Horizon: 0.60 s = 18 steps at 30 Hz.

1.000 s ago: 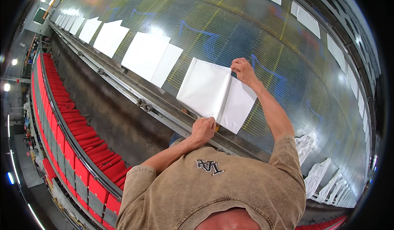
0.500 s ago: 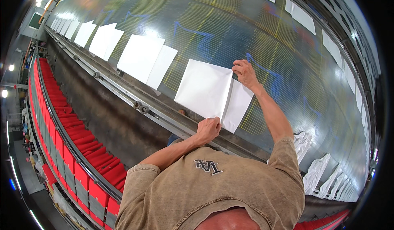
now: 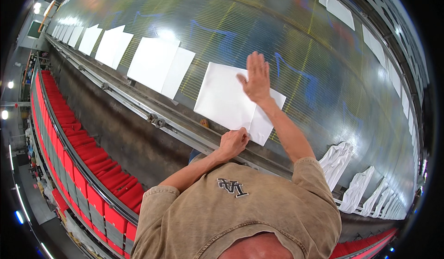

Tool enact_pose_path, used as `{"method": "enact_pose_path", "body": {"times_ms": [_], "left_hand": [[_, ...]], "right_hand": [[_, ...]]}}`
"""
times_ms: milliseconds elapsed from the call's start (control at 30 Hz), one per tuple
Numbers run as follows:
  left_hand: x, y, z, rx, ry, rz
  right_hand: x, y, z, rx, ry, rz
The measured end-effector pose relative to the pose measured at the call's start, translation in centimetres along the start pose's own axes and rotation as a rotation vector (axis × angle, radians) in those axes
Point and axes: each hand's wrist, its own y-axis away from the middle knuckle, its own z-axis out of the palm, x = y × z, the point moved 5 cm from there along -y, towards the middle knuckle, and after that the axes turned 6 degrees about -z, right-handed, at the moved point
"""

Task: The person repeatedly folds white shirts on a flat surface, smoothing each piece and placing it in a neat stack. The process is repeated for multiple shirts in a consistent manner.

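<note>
A smooth white panel, seemingly cloth (image 3: 222,95), lies flat on the long dark printing table (image 3: 259,32) in front of me. It overlaps a second white panel (image 3: 264,124), which shows along its right side. My left hand (image 3: 234,143) is closed at the near edge, fingertips pinched on the corner where the two panels meet. My right hand (image 3: 257,79) is open with fingers stretched out, over the upper right part of the top panel. Whether its palm presses on the panel I cannot tell.
More overlapping white panels (image 3: 152,67) line the table's near edge to the left. Crumpled white cloths (image 3: 336,163) hang over that edge at right. A metal rail (image 3: 134,106) runs along the table. Red-covered frames (image 3: 88,152) stand in a row behind a dark aisle.
My right hand has let go of the far corner, opened flat and moved left over the panel. The raised fold along the panel's right edge now lies flatter. My left hand stays at the near corner.
</note>
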Motion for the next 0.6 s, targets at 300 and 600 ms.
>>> {"method": "enact_pose_path", "body": {"times_ms": [300,600], "left_hand": [[-0.9,1.0,-5.1,0.435,0.080,0.151],[-8.0,-7.4,-9.5,0.384,-0.507,0.117]], "right_hand": [[0.1,2.9,3.2,-0.316,-0.010,0.120],[-9.2,12.5,-0.3,-0.294,-0.105,0.052]]}}
